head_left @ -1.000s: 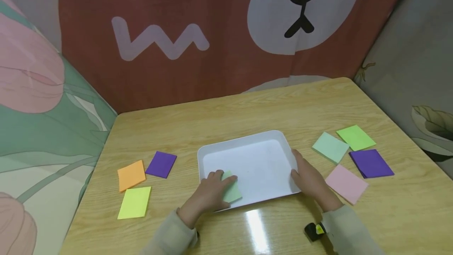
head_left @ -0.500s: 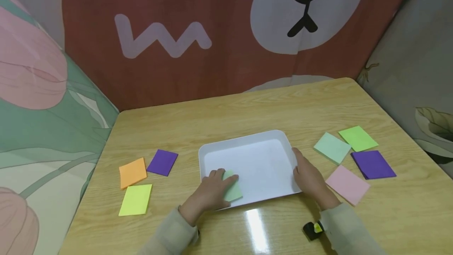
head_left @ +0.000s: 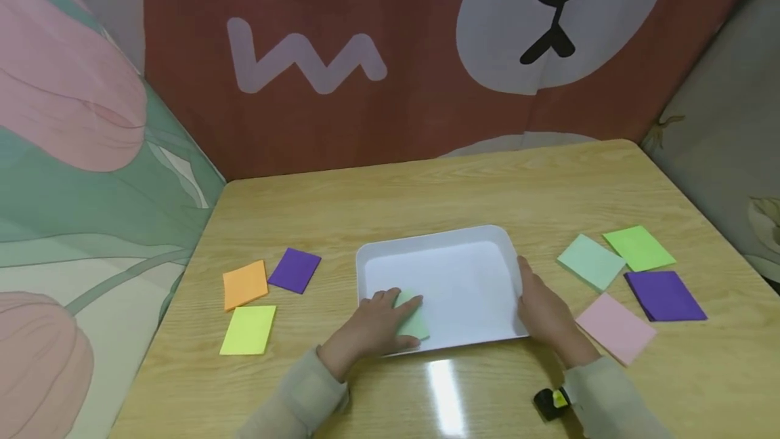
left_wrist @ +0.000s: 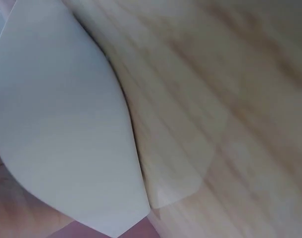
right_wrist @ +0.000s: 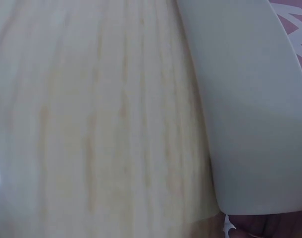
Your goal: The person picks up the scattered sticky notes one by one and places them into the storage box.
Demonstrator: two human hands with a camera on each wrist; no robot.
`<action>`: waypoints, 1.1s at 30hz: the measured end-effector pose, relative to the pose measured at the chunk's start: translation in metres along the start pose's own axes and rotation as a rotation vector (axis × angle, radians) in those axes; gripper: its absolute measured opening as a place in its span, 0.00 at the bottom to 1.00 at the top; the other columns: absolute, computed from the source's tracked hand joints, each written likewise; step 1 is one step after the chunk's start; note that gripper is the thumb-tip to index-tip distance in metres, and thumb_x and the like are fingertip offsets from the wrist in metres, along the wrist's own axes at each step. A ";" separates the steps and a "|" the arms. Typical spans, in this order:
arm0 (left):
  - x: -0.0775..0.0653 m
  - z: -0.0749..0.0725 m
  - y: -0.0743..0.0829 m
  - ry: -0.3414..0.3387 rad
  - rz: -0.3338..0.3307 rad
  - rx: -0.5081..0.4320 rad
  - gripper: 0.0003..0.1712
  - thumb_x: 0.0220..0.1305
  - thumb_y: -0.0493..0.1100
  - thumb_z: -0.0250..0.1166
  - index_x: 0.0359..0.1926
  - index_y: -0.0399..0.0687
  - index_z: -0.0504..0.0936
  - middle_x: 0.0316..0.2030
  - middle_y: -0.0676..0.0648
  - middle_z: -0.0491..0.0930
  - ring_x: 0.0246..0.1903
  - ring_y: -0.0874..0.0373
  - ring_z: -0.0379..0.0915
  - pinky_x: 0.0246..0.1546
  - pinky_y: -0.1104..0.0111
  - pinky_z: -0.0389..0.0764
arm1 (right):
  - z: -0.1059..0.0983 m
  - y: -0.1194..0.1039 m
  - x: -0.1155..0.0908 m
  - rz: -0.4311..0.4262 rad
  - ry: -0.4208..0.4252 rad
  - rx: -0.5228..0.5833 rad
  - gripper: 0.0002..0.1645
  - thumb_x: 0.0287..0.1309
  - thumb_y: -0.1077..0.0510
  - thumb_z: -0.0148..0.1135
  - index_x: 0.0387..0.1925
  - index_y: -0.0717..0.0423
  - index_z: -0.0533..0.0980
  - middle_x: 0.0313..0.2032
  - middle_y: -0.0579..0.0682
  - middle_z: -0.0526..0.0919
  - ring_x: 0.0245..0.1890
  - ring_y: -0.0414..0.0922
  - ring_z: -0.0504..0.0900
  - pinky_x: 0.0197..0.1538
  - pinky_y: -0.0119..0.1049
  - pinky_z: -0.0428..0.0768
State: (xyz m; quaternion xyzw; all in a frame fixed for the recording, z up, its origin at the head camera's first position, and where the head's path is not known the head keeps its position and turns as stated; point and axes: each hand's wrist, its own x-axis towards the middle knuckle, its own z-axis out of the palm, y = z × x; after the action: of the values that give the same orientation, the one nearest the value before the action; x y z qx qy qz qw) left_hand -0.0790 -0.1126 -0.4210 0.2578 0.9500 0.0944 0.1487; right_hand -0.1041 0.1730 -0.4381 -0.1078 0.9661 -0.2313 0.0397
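A white rectangular tray (head_left: 472,303) sits near the middle of the table. Inside its near-left corner lies a pale green sticky-note pad (head_left: 416,322), partly covered by my left hand (head_left: 378,324). The fingers of that hand are spread over the pad, with the thumb by its near edge. At the opposite end, my right hand (head_left: 545,310) grips the tray's right side, thumb over the rim and fingers along the outside. Both wrist views are filled mostly by the tray's outer wall (left_wrist: 72,119) and wood grain; part of the left palm (left_wrist: 22,213) shows beyond the rim.
On the left lie orange (head_left: 246,284), purple (head_left: 295,270) and yellow (head_left: 248,330) pads. Mint (head_left: 591,261), lime (head_left: 640,248), purple (head_left: 666,296) and pink (head_left: 617,328) pads lie on the right. Patterned cloth (head_left: 341,120) hangs behind the wooden table (head_left: 341,202).
The head view has shifted, so the scene sits further right in it. My left fingers look flatter over the green pad. The right hand keeps its hold on the tray.
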 end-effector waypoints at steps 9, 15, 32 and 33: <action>-0.011 -0.008 0.000 0.085 -0.008 -0.024 0.37 0.54 0.58 0.56 0.62 0.48 0.59 0.60 0.37 0.60 0.57 0.42 0.54 0.54 0.45 0.60 | 0.001 0.002 -0.001 0.018 -0.023 0.011 0.32 0.55 0.66 0.33 0.60 0.72 0.40 0.49 0.79 0.64 0.46 0.67 0.68 0.41 0.60 0.73; -0.028 -0.018 -0.004 0.170 -0.013 -0.035 0.35 0.54 0.56 0.57 0.60 0.45 0.62 0.58 0.37 0.62 0.56 0.42 0.54 0.52 0.43 0.60 | 0.002 0.003 -0.001 0.021 -0.027 0.011 0.32 0.55 0.66 0.32 0.61 0.71 0.40 0.49 0.79 0.64 0.45 0.67 0.68 0.39 0.59 0.73; -0.055 -0.024 -0.037 0.266 -0.192 -0.127 0.33 0.54 0.51 0.58 0.59 0.44 0.63 0.56 0.34 0.64 0.55 0.37 0.55 0.52 0.38 0.56 | 0.002 0.004 -0.001 -0.033 0.012 0.000 0.32 0.56 0.67 0.35 0.60 0.73 0.40 0.47 0.79 0.65 0.42 0.64 0.70 0.37 0.56 0.75; -0.057 -0.024 -0.039 0.275 -0.202 -0.124 0.33 0.54 0.51 0.58 0.59 0.43 0.63 0.56 0.34 0.64 0.55 0.37 0.55 0.51 0.38 0.56 | 0.003 0.004 0.000 -0.034 0.012 0.001 0.32 0.56 0.67 0.35 0.60 0.73 0.40 0.47 0.79 0.65 0.43 0.64 0.70 0.38 0.56 0.75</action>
State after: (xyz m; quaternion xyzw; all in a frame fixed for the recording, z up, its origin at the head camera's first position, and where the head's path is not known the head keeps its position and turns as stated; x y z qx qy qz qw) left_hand -0.0582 -0.1777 -0.3947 0.1360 0.9748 0.1719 0.0419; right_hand -0.1044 0.1756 -0.4423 -0.1227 0.9642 -0.2333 0.0301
